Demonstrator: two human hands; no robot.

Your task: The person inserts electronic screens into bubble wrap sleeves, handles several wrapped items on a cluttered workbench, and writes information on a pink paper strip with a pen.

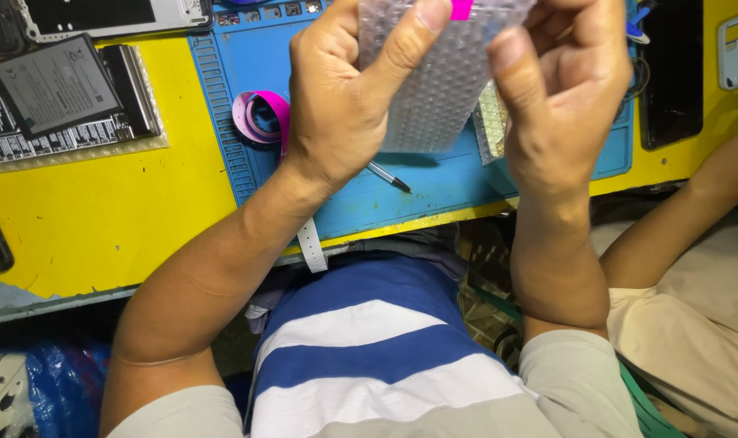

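A clear bubble-wrap pouch (434,89) is held up over the blue work mat (434,191), with a pink tab (461,8) showing at its top edge. My left hand (345,89) grips its left side, thumb pressed across the front. My right hand (559,89) pinches its right side. What the pouch holds is hidden. A pen-like tool (389,177) lies on the mat just under my left hand. A curled pink strip (259,113) rests left of that hand.
The yellow bench (101,211) carries a phone battery (57,85) on a bubble-wrapped sheet at far left and dark phone parts (669,81) at right. A white strap (311,243) hangs over the front edge. Another person's arm (677,219) reaches in from the right.
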